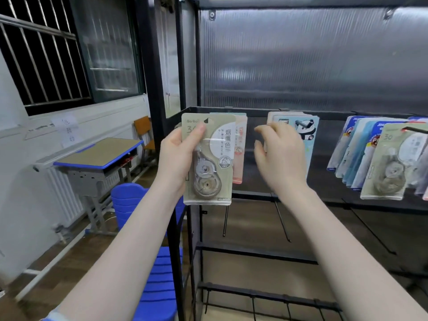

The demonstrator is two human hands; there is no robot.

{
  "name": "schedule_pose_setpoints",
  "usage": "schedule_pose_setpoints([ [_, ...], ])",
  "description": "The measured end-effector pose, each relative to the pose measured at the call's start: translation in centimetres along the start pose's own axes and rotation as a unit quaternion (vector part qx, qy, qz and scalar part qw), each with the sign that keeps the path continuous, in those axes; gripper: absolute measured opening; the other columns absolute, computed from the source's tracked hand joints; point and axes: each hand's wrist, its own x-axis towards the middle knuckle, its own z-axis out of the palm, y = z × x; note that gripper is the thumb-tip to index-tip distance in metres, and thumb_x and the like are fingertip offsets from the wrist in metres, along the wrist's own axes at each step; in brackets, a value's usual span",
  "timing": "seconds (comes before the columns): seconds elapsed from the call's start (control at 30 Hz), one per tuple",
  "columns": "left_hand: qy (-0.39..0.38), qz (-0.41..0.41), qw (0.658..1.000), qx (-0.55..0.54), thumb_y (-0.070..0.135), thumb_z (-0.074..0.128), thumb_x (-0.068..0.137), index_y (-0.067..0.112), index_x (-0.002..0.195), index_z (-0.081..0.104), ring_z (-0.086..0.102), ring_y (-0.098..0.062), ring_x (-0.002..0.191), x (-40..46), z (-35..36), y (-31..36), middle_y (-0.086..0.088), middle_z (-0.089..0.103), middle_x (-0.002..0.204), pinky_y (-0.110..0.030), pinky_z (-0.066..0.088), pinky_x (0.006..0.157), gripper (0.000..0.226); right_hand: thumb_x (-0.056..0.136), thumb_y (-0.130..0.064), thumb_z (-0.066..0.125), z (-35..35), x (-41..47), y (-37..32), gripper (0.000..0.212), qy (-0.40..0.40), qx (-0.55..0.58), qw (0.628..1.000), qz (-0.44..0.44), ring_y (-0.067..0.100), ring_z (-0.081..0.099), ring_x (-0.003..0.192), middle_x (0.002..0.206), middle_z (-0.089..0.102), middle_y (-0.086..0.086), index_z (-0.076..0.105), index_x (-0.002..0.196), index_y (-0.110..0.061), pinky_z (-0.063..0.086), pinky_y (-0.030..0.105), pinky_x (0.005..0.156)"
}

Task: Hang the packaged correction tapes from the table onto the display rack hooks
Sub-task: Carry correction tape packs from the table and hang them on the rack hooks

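The left hand (178,158), arm raised, grips a beige correction tape pack (209,158) upright before the display rack (254,112); the right hand (281,156) hovers alongside, fingers loosely curled, seemingly holding nothing.

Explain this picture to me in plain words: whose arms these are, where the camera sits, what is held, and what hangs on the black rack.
There is no machine here. The one picture comes from a camera worn on a person's head, looking forward and down, so the two bare arms are the wearer's own. The left hand holds a beige packaged correction tape upright, thumb across its front. The right hand hovers beside it with loosely curled fingers and nothing in its grip. Behind them stands a black display rack. On its hooks hang more packs: a pink pack right behind the held one, a panda-printed pack, and a fanned row of packs at the right. A school desk stands at the left.
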Motion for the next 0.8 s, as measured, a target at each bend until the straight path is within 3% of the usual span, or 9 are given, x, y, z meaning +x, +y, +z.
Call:
schedule_pose_setpoints([
  [0.13, -0.011, -0.004, 1.000, 0.020, 0.017, 0.060, 0.094, 0.015, 0.095, 0.067, 0.072, -0.012, 0.078, 0.9, 1.5, -0.3, 0.003, 0.075, 0.083, -0.027, 0.056, 0.065, 0.008, 0.079, -0.003, 0.060, -0.6, -3.7, 0.9, 0.018, -0.025, -0.024, 0.999, 0.018, 0.036, 0.058, 0.083, 0.094, 0.064, 0.015, 0.067, 0.095, -0.003, 0.047, 0.041, 0.072],
  [0.33, 0.000, -0.015, 0.999, 0.045, 0.013, 0.059, 0.095, 0.006, 0.114, 0.064, 0.071, -0.013, 0.086, 2.5, 2.7, -2.0, -0.005, 0.072, 0.102, -0.025, 0.057, 0.069, 0.021, 0.071, 0.001, 0.070, -1.2, -6.8, 2.2, 0.023, -0.076, -0.055, 0.993, 0.066, 0.037, 0.059, 0.084, 0.092, 0.064, 0.015, 0.067, 0.093, -0.004, 0.047, 0.039, 0.071],
  [0.5, 0.044, -0.048, 0.991, 0.121, 0.027, 0.063, 0.092, 0.014, 0.097, 0.066, 0.068, -0.017, 0.091, 5.0, 4.0, -3.9, -0.003, 0.071, 0.098, -0.040, 0.057, 0.084, 0.014, 0.069, 0.001, 0.070, -1.8, -8.4, 3.0, 0.022, -0.107, -0.088, 0.986, 0.090, 0.037, 0.058, 0.080, 0.089, 0.064, 0.014, 0.066, 0.090, -0.004, 0.047, 0.039, 0.069],
  [0.57, 0.069, -0.052, 0.983, 0.162, 0.033, 0.063, 0.091, 0.016, 0.091, 0.063, 0.065, -0.013, 0.084, 5.6, 4.6, -4.3, 0.004, 0.067, 0.089, -0.032, 0.055, 0.072, 0.017, 0.068, 0.001, 0.070, -2.0, -9.0, 3.3, 0.024, -0.124, -0.100, 0.982, 0.100, 0.036, 0.058, 0.078, 0.085, 0.063, 0.013, 0.066, 0.091, -0.005, 0.047, 0.039, 0.068],
  [0.67, 0.118, -0.047, 0.972, 0.199, 0.036, 0.062, 0.092, 0.017, 0.098, 0.055, 0.055, -0.003, 0.076, 5.4, 5.2, -4.6, 0.010, 0.057, 0.088, -0.017, 0.037, 0.056, 0.021, 0.069, -0.001, 0.070, -2.6, -9.8, 3.6, 0.026, -0.156, -0.107, 0.976, 0.109, 0.037, 0.057, 0.078, 0.084, 0.062, 0.012, 0.065, 0.094, -0.005, 0.047, 0.040, 0.069],
  [0.73, 0.137, -0.046, 0.964, 0.224, 0.038, 0.062, 0.091, 0.018, 0.106, 0.051, 0.058, -0.008, 0.088, 4.3, 5.2, -4.9, 0.007, 0.057, 0.099, -0.018, 0.038, 0.060, 0.027, 0.071, -0.004, 0.071, -2.9, -10.2, 3.8, 0.029, -0.176, -0.103, 0.972, 0.115, 0.036, 0.058, 0.082, 0.088, 0.064, 0.012, 0.065, 0.100, -0.005, 0.048, 0.040, 0.073],
  [0.8, 0.125, -0.043, 0.944, 0.304, 0.042, 0.062, 0.091, 0.015, 0.124, 0.048, 0.055, -0.019, 0.113, 2.7, 4.8, -5.3, -0.001, 0.056, 0.122, -0.027, 0.045, 0.081, 0.045, 0.073, -0.006, 0.071, -3.1, -10.5, 3.8, 0.032, -0.194, -0.091, 0.970, 0.114, 0.035, 0.059, 0.085, 0.091, 0.064, 0.013, 0.064, 0.103, -0.004, 0.048, 0.040, 0.075],
])
